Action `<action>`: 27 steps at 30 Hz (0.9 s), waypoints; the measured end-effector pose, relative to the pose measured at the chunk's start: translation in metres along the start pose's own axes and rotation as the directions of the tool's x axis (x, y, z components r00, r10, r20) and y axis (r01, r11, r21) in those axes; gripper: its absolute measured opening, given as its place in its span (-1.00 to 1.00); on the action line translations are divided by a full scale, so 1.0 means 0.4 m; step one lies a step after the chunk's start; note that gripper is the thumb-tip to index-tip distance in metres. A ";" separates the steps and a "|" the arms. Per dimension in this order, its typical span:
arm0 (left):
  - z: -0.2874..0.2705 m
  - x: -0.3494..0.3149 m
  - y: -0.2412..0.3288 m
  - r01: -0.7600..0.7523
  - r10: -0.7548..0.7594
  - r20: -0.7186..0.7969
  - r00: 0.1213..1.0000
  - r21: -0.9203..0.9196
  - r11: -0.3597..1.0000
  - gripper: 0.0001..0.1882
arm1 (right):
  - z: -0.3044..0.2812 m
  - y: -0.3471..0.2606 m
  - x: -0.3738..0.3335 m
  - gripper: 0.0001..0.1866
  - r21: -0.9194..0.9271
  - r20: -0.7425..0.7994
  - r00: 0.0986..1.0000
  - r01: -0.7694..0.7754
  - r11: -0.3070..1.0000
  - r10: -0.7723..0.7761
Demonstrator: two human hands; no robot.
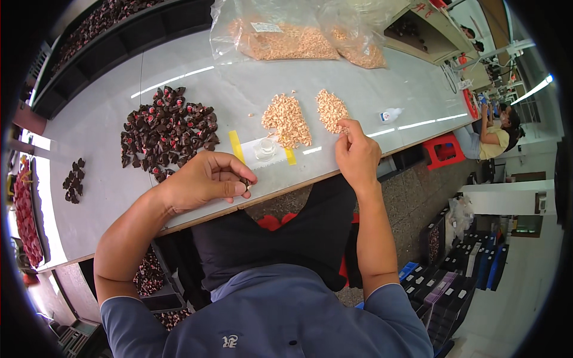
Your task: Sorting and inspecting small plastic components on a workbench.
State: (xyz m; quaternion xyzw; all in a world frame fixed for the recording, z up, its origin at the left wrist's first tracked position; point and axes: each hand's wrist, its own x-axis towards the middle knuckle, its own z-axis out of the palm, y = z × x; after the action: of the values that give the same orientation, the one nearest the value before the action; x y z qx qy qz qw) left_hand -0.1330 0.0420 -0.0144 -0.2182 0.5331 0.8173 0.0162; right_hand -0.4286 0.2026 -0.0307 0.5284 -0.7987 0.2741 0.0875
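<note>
Near the table's front edge, my left hand [200, 182] pinches a small dark piece [245, 181] between thumb and fingers; a pale spot shows on it. My right hand [360, 152] is closed at the near edge of the smaller pile of beige pieces [330, 108], thumb and index finger together; whatever lies between them is too small to make out. Left of that pile sits a larger pile of beige pieces [285, 122]. Beyond my left hand spreads a big heap of dark pieces with red and pale spots [170, 128].
Between my hands, a small clear round dish [264, 148] rests on white paper held by yellow tape [237, 146]. A small white bottle [389, 116] lies to the right. Clear bags of beige pieces [292, 43] lie at the back. A few dark pieces [74, 181] sit far left; a red stool [442, 150] stands right.
</note>
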 end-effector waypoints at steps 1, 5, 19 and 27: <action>-0.001 0.000 -0.001 0.005 -0.005 0.004 1.000 0.003 1.000 -0.76 | 0.000 0.001 -0.003 -0.80 -0.001 0.004 1.000 0.002 1.000 -0.002; 0.000 0.001 0.006 0.014 -0.013 -0.003 1.000 0.018 1.000 -0.77 | -0.010 -0.002 -0.022 -0.79 0.036 0.047 0.999 0.014 0.999 -0.015; 0.002 -0.001 0.002 0.013 -0.013 -0.009 1.000 0.011 1.000 -0.77 | -0.035 -0.026 -0.040 -0.92 0.094 0.107 0.988 -0.125 0.988 0.114; 0.003 0.001 0.004 0.002 -0.002 0.001 1.000 0.047 0.999 -0.77 | -0.018 -0.017 -0.026 -0.90 0.048 0.126 0.972 -0.204 0.978 0.197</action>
State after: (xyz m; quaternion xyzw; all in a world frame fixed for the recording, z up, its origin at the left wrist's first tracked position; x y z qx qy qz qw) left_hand -0.1340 0.0422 -0.0125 -0.2178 0.5521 0.8045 0.0224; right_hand -0.4191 0.2127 -0.0269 0.4629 -0.8431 0.2735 -0.0050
